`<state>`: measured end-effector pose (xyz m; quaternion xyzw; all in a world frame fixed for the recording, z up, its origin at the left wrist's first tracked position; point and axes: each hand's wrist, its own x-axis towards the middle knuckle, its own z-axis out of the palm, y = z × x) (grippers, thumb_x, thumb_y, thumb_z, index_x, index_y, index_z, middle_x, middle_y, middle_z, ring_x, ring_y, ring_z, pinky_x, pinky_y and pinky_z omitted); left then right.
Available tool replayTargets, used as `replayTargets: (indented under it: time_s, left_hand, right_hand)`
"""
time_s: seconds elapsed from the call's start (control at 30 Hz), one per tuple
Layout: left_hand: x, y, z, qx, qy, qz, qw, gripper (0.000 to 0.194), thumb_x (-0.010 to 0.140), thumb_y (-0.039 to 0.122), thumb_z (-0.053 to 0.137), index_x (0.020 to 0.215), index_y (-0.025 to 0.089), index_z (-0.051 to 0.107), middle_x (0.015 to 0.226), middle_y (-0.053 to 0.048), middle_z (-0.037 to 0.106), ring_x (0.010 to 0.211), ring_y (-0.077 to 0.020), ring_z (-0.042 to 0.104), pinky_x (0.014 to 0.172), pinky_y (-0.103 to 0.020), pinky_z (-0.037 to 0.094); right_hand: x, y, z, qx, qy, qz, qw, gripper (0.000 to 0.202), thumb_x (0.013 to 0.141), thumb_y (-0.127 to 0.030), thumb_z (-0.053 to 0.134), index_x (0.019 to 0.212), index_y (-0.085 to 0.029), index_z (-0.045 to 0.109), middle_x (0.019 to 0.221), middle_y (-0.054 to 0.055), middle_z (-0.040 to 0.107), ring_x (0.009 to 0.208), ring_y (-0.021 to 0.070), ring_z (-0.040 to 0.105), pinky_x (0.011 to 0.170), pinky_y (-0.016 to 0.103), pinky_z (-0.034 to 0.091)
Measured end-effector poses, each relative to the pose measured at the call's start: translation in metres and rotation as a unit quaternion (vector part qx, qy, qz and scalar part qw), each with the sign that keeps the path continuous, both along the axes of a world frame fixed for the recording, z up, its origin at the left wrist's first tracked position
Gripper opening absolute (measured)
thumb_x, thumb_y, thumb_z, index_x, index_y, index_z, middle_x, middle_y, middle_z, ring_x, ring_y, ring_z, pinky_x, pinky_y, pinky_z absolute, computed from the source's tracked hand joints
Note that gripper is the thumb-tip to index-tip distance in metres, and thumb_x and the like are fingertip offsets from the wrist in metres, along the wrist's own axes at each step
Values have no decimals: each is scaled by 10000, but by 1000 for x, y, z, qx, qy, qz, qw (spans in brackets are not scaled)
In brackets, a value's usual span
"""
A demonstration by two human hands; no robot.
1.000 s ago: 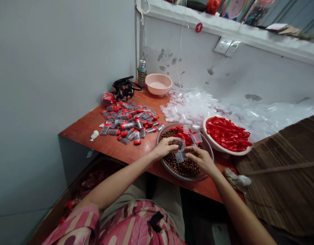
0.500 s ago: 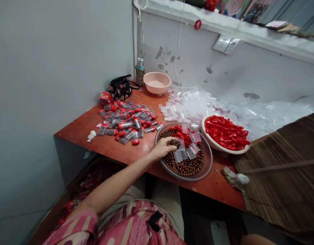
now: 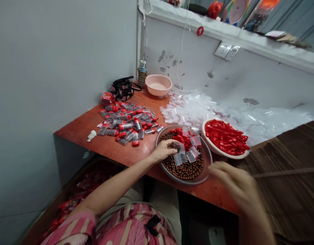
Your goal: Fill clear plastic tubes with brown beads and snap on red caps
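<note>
A grey basin [image 3: 160, 166] holds brown beads [image 3: 187, 171], red plastic pieces and several small clear bags [image 3: 192, 154]. Over its left side, my left hand [image 3: 165, 150] pinches a clear bag with dark beads [image 3: 178, 147] between thumb and fingers. My right hand [image 3: 232, 182], smeared by motion, is at the basin's right rim, in front of the red table edge; its fingers are too blurred to read. Behind it stands a white bowl [image 3: 206, 137] full of red plastic pieces [image 3: 224, 136].
Filled red-capped packets [image 3: 131, 122] lie at the left of the table [image 3: 77, 131]. Clear empty bags [image 3: 197, 103] are heaped along the wall. A pink bowl [image 3: 158, 85], a black bag [image 3: 122, 89] and a bottle [image 3: 142, 73] stand behind. Brown corrugated material [image 3: 289, 177] is at right.
My right hand has come up from the bottom right edge to beside the basin. My left hand stays over the basin with the bag. The view has shifted slightly.
</note>
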<state>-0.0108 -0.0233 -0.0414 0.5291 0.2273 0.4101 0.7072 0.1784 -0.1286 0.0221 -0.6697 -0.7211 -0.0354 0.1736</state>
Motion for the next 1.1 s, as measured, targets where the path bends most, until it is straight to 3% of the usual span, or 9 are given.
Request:
replayTargets:
  time_s: [0.07, 0.17, 0.3, 0.4, 0.47, 0.57, 0.7, 0.93, 1.1]
  left_hand:
    - [0, -1, 1, 0, 0, 0, 1000, 373, 625, 110, 660, 995, 128, 618, 958, -60, 654, 880, -156, 596, 843, -288, 431]
    - [-1, -2, 2, 11, 3, 5, 1000, 363, 634, 117, 657, 995, 125, 621, 969, -65, 653, 895, -164, 594, 851, -293, 431]
    - [-2, -2, 4, 43, 34, 11, 998, 328, 653, 134, 644, 980, 128, 632, 969, -67, 657, 897, -171, 594, 846, -288, 434]
    - [-3, -2, 5, 76, 73, 16, 994, 311, 666, 149, 633, 976, 130, 640, 958, -66, 664, 889, -175, 598, 840, -284, 436]
    - [-3, -2, 5, 108, 102, 23, 989, 302, 677, 159, 624, 977, 141, 647, 958, -59, 669, 901, -181, 597, 850, -284, 430]
    - [-4, -3, 6, 155, 140, 35, 977, 295, 683, 165, 618, 976, 170, 659, 977, -42, 674, 928, -186, 595, 878, -280, 413]
    - [-5, -5, 8, 184, 139, 22, 973, 299, 700, 153, 600, 991, 179, 662, 988, -31, 680, 936, -181, 603, 879, -266, 411]
    - [-7, -8, 7, 183, 138, 33, 973, 344, 700, 168, 609, 1040, 198, 649, 1047, -26, 667, 980, -195, 598, 894, -280, 416]
    - [-9, -9, 11, 210, 152, 14, 966, 281, 724, 203, 598, 996, 183, 668, 991, -27, 684, 933, -178, 612, 857, -241, 422]
  right_hand:
    - [-4, 9, -1, -113, -54, 50, 991, 282, 799, -374, 490, 842, -170, 679, 774, 13, 669, 649, 116, 594, 594, 186, 453]
    - [-16, 28, -16, -277, -142, 79, 947, 173, 721, -242, 569, 851, -187, 670, 760, 65, 682, 696, 185, 628, 601, 236, 431]
    - [-23, 42, -39, -315, -151, 84, 933, 157, 678, -163, 563, 786, -169, 678, 725, 92, 671, 707, 208, 636, 612, 251, 415]
    - [-13, 41, -40, -320, -144, 80, 933, 164, 723, -194, 537, 793, -195, 685, 731, 74, 676, 729, 206, 638, 628, 255, 420]
    - [-3, 39, -34, -290, -103, 62, 949, 191, 771, -238, 511, 852, -222, 683, 787, 63, 687, 764, 208, 638, 661, 273, 434]
    - [4, 37, -19, -147, 75, 68, 984, 215, 820, -287, 488, 938, -228, 657, 904, 52, 681, 849, 190, 623, 759, 291, 448]
    - [-12, 38, -4, 10, 242, 128, 962, 214, 830, -305, 503, 972, -224, 642, 983, 51, 647, 931, 173, 589, 839, 300, 443]
    - [-22, 40, -5, -38, 224, 165, 960, 285, 839, -280, 486, 1095, -231, 603, 1098, 58, 626, 1024, 186, 566, 899, 336, 430]
    - [-7, 77, -8, 23, 164, 86, 982, 282, 864, -294, 436, 1078, -198, 593, 1046, 66, 650, 936, 179, 603, 826, 300, 453]
